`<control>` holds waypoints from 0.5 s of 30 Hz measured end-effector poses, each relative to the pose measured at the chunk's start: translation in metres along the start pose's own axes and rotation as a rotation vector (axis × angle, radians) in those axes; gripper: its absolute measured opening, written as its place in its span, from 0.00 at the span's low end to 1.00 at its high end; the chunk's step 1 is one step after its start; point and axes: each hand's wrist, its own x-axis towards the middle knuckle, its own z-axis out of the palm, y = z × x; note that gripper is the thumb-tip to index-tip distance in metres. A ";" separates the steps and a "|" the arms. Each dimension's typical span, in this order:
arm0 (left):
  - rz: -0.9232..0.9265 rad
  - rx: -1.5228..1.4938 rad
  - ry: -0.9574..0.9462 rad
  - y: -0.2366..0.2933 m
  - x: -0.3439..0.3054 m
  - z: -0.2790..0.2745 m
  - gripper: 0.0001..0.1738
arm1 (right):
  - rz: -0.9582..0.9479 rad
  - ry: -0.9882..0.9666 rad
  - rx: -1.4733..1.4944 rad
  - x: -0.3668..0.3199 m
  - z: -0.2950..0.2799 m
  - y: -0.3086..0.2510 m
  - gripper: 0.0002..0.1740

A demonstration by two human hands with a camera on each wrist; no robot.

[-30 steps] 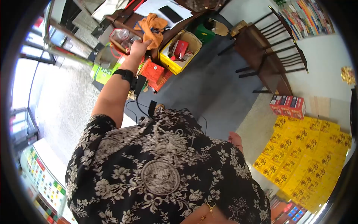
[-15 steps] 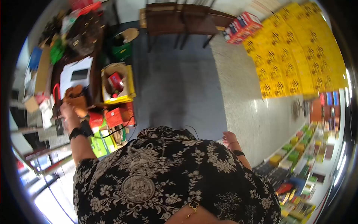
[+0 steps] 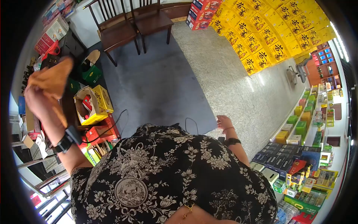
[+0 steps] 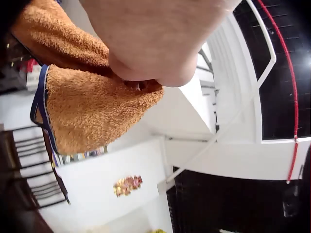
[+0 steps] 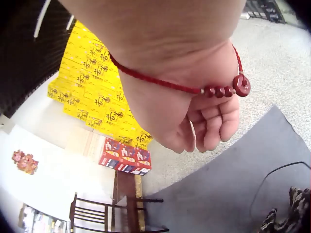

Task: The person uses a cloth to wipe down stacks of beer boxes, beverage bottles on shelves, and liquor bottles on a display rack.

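Two hands, well apart: left hand extended, gripping an orange cloth; right hand hanging low, fingers loosely curled.

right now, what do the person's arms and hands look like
Both sleeves are black with a pale floral print. The left hand, ungloved, has a black strap and a dark device with a thin black cable at its wrist. The right hand, also ungloved, has a black band and a red cord bracelet with dark beads.
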 end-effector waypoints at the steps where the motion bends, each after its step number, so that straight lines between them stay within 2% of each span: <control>1: -0.100 -0.042 -0.200 -0.004 -0.008 0.024 0.21 | -0.020 -0.001 -0.046 -0.006 -0.004 -0.015 0.16; 2: -0.023 -0.082 -0.135 -0.045 0.000 0.028 0.21 | -0.022 -0.005 -0.037 -0.005 -0.011 -0.025 0.16; 3: -0.082 -0.233 -0.302 -0.036 -0.036 0.072 0.21 | -0.106 -0.083 -0.014 -0.001 -0.018 -0.036 0.16; 4: -0.166 -0.248 -0.364 -0.040 -0.055 0.098 0.19 | -0.190 -0.145 -0.002 -0.012 -0.036 -0.049 0.17; 5: -0.103 -0.096 -0.423 -0.042 -0.077 0.124 0.16 | -0.202 -0.148 0.008 -0.013 -0.039 -0.066 0.17; 6: -0.204 -0.248 -0.509 -0.031 -0.108 0.162 0.13 | -0.275 -0.208 0.028 -0.015 -0.034 -0.084 0.18; 8: -0.324 -0.282 -0.669 -0.051 -0.135 0.212 0.09 | -0.347 -0.259 0.056 -0.016 -0.033 -0.119 0.19; 9: -0.362 -0.383 -0.729 -0.051 -0.156 0.245 0.07 | -0.428 -0.295 0.069 -0.012 -0.033 -0.138 0.21; 10: -0.355 -0.414 -0.867 -0.050 -0.175 0.275 0.07 | -0.505 -0.328 0.081 -0.007 -0.033 -0.153 0.24; 11: -0.435 -0.425 -0.960 -0.045 -0.193 0.302 0.08 | -0.502 -0.321 0.090 -0.004 -0.032 -0.170 0.24; 12: -0.502 -0.425 -1.043 -0.067 -0.217 0.351 0.08 | -0.525 -0.265 0.131 0.012 -0.043 -0.196 0.27; 14: -0.452 -0.609 -1.239 -0.068 -0.234 0.419 0.06 | -0.560 -0.201 0.167 0.049 -0.063 -0.230 0.30; 15: -0.450 -0.658 -1.275 -0.063 -0.248 0.447 0.06 | -0.555 -0.172 0.112 0.068 -0.081 -0.237 0.32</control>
